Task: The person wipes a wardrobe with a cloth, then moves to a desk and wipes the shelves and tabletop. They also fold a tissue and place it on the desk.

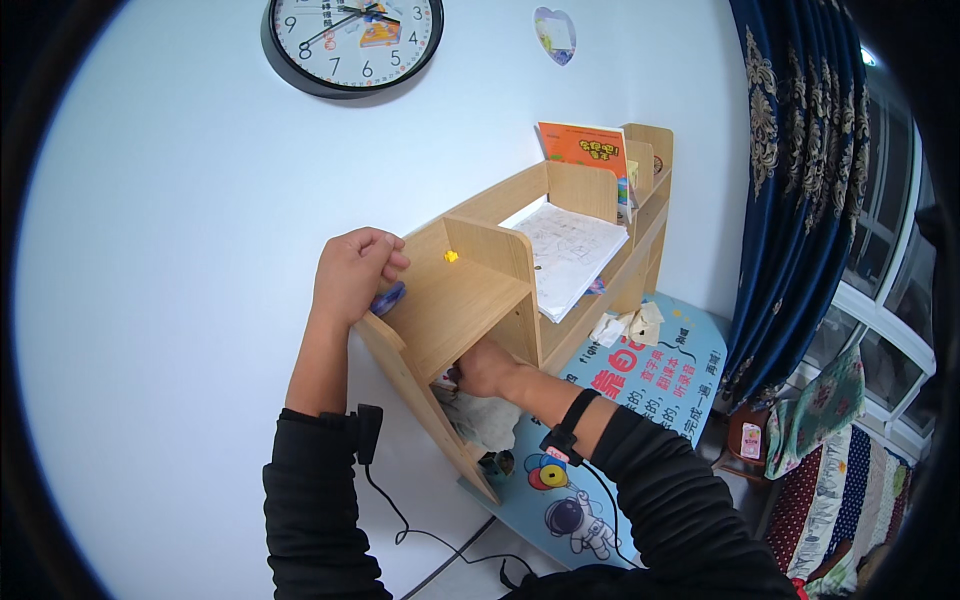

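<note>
My left hand [361, 270] is at the upper left end of a wooden desktop shelf [461, 300], its fingers loosely curled and its palm partly hidden. Just under its wrist, a purple-blue object [388, 298] lies on the top board. My right hand [487, 369] reaches into the compartment below that board. A small dark thing [454, 374] shows at its fingertips; whether it is gripped cannot be made out. Below the right hand sits a crumpled whitish plastic bag [484, 421]. A small yellow piece [451, 256] lies on the top board.
Drawn-on paper sheets [570, 251] are stacked on the middle shelf, with an orange book [585, 150] upright beyond. Crumpled tissue [611, 328] lies on the printed blue desk mat [600, 450]. A wall clock [356, 41] hangs above; a blue curtain [795, 187] is at right. Cables trail from both wrists.
</note>
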`<state>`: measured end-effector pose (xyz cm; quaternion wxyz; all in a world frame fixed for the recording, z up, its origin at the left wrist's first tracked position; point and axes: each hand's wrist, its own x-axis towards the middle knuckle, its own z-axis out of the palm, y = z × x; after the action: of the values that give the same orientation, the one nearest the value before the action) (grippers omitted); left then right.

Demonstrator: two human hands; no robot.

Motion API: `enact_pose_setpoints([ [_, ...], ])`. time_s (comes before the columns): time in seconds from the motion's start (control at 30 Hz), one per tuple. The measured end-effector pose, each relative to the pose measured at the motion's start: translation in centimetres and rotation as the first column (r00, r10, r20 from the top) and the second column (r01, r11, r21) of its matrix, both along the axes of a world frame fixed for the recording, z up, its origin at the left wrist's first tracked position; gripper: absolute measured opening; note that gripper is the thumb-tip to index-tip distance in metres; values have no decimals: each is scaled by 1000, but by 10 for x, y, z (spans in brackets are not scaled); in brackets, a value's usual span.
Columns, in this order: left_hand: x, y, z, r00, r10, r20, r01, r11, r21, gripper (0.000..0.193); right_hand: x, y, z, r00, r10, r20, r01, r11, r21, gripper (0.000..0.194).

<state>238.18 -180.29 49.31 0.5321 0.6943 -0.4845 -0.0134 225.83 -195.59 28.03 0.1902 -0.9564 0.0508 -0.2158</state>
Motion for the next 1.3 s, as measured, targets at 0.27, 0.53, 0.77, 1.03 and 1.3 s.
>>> enact_pose_setpoints([
  [0.27, -2, -1, 0, 1000, -3, -1, 3, 1000, -12, 28, 11, -5, -16, 997, 54, 60, -55, 998, 11, 45],
  [0.53, 0, -1, 0, 999, 10, 31, -11, 1000, 9, 27, -32, -15, 6, 980, -94, -173, 77, 992, -102, 34],
  [0.77, -12, 8, -9, 988, 144, 61, -116, 936, -332, 27, -34, -17, -7, 975, -80, -205, 52, 989, -140, 37],
  [1.03, -144, 73, -104, 834, 308, 458, 49, 786, -616, 28, -50, -22, -21, 997, -69, 39, 72, 993, -90, 31],
  [1.3, -201, 62, -181, 823, 222, 523, -88, 959, -269, 64, -166, 2, 4, 981, -11, 195, -6, 996, 85, 30],
])
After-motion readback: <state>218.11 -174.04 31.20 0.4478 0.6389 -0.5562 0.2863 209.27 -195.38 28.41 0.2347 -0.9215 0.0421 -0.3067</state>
